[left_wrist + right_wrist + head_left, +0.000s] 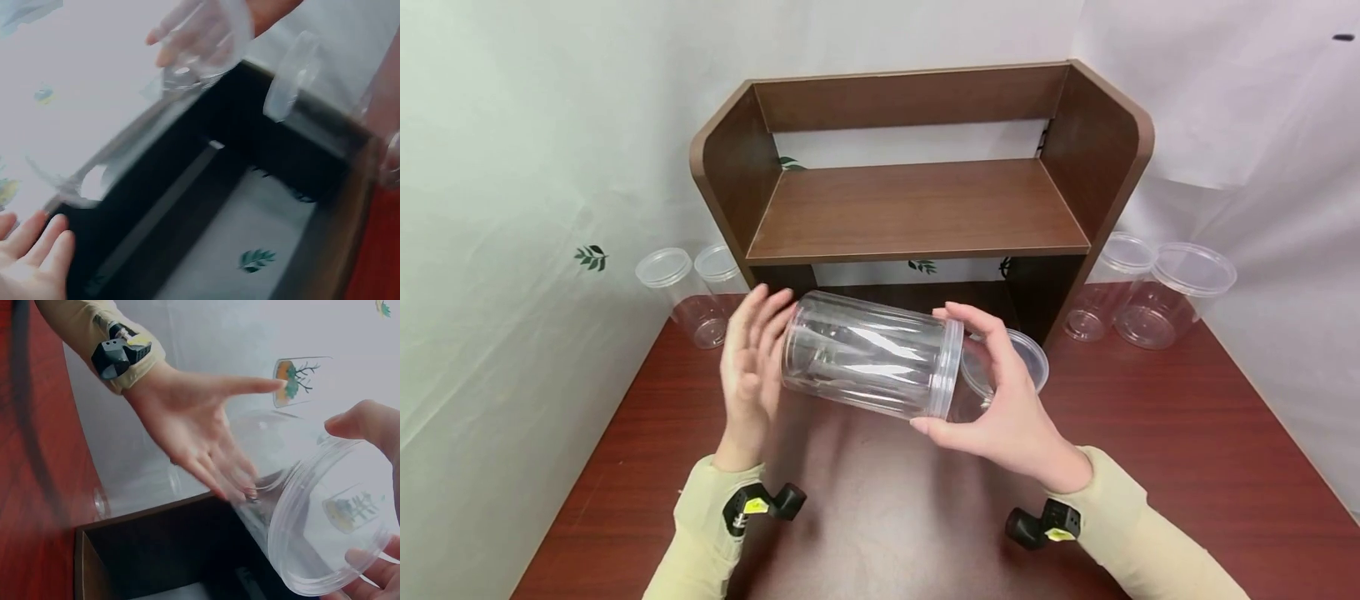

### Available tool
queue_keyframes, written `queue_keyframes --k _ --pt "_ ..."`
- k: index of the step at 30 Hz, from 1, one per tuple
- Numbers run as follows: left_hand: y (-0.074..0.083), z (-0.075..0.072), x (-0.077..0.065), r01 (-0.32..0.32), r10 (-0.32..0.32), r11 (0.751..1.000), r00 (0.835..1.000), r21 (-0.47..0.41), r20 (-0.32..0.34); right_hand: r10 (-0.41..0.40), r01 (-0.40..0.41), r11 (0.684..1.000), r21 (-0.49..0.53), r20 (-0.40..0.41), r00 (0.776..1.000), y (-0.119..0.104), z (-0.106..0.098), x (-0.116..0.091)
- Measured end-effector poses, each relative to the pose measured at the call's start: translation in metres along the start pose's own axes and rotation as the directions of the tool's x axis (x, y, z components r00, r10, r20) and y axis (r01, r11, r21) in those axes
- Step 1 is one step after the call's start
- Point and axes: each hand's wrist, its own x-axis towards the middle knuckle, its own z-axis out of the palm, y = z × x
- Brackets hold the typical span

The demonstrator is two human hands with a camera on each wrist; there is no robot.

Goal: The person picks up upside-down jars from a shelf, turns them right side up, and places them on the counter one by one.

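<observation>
A large clear plastic jar lies tilted on its side in the air, its lidded end to the right. My right hand grips it round the lid, thumb below and fingers above. At the jar's base end is my left hand, its fingers extended; whether they touch the jar I cannot tell. The right wrist view shows the left palm facing the jar's base, thumb stretched out. Behind my right hand stands another lidded jar, partly hidden.
A brown two-tier shelf stands at the back of the red-brown table. Two slim lidded jars stand left of it, the outer jar nearest the wall. To its right are a slim jar and a wider jar.
</observation>
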Motion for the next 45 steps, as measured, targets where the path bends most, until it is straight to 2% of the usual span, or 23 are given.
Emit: queue_keyframes --k 4,7,11,15,17,20,22,24,29,35,39,45 --pt "0.013 -0.005 0.01 -0.069 0.083 0.993 0.985 0.096 -0.152 -0.019 0.019 1.0 -0.012 -0.008 1.0 -0.001 -0.002 0.001" --pt "0.022 -0.008 0.017 -0.074 0.115 0.98 0.968 0.185 -0.223 -0.038 0.038 0.998 -0.042 -0.006 0.999 -0.001 -0.001 0.001" --pt "0.034 -0.012 0.032 -0.036 0.14 0.948 0.939 0.315 -0.314 -0.056 0.055 0.994 -0.094 -0.004 0.998 -0.003 0.001 0.002" --pt "0.047 -0.014 0.053 0.041 0.155 0.891 0.909 0.452 -0.387 -0.07 0.07 0.987 -0.143 0.002 0.998 -0.005 0.003 0.003" --pt "0.052 -0.011 0.064 0.091 0.14 0.851 0.91 0.517 -0.391 -0.074 0.075 0.984 -0.164 0.01 0.997 -0.003 0.003 0.002" --pt "0.056 -0.004 0.077 0.141 0.113 0.79 0.923 0.596 -0.369 -0.08 0.085 0.976 -0.203 0.03 0.996 0.008 0.005 0.001" --pt "0.055 0.0 0.084 0.147 0.113 0.752 0.932 0.643 -0.345 -0.07 0.079 0.968 -0.237 0.048 0.996 0.017 0.007 0.0" --pt "0.052 0.001 0.09 0.138 0.128 0.729 0.934 0.67 -0.332 -0.058 0.074 0.96 -0.271 0.066 0.996 0.026 0.01 -0.001" --pt "0.041 0.0 0.1 0.129 0.19 0.666 0.923 0.735 -0.334 -0.022 0.053 0.948 -0.313 0.099 0.995 0.038 0.019 -0.002" --pt "0.044 0.011 0.105 0.135 0.236 0.637 0.903 0.759 -0.359 0.021 0.037 0.927 -0.374 0.149 0.989 0.047 0.029 0.0" --pt "0.05 0.016 0.106 0.143 0.253 0.604 0.899 0.784 -0.359 0.088 -0.001 0.898 -0.441 0.175 0.981 0.055 0.039 0.001" --pt "0.052 0.016 0.106 0.132 0.259 0.602 0.9 0.788 -0.349 0.145 -0.036 0.852 -0.522 0.17 0.975 0.066 0.051 0.003"
